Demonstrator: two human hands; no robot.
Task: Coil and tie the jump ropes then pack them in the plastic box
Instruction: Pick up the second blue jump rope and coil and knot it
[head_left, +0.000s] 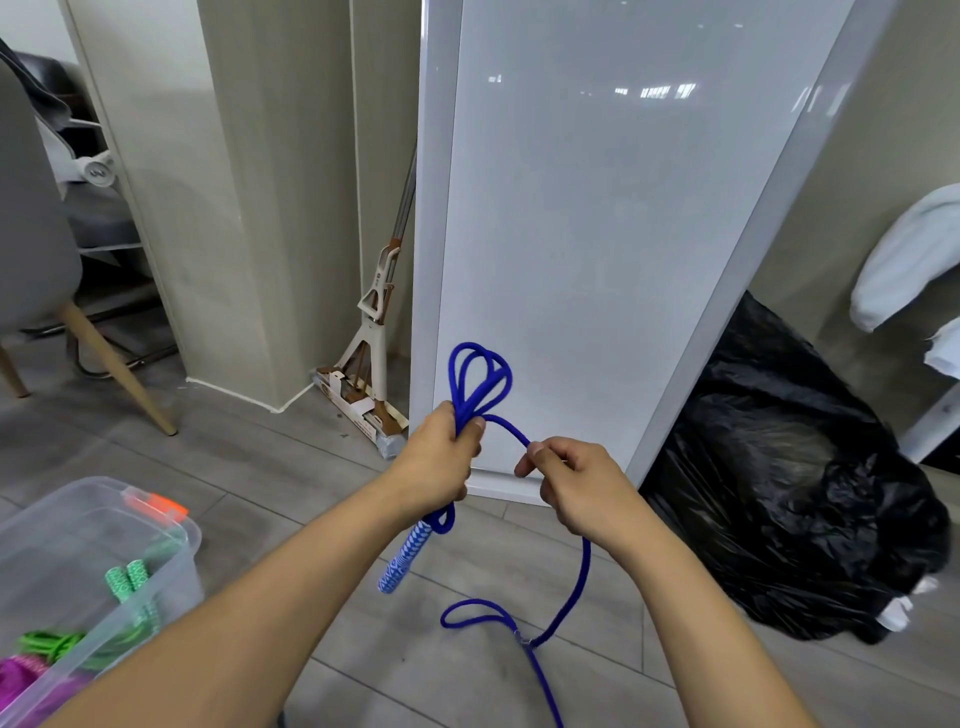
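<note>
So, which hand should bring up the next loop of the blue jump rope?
Probably right. The right hand pinches the free strand of the blue braided jump rope; the left hand is gripping the coiled loops.

Two hands: the left hand (441, 457) and the right hand (576, 483). Three ropes: one blue rope (461, 402), one green rope (52, 642) and one pink rope (21, 673). One blue handle (408, 553), two green handles (127, 579). One box (171, 525), one mop (371, 332), one black bag (779, 493).
</note>
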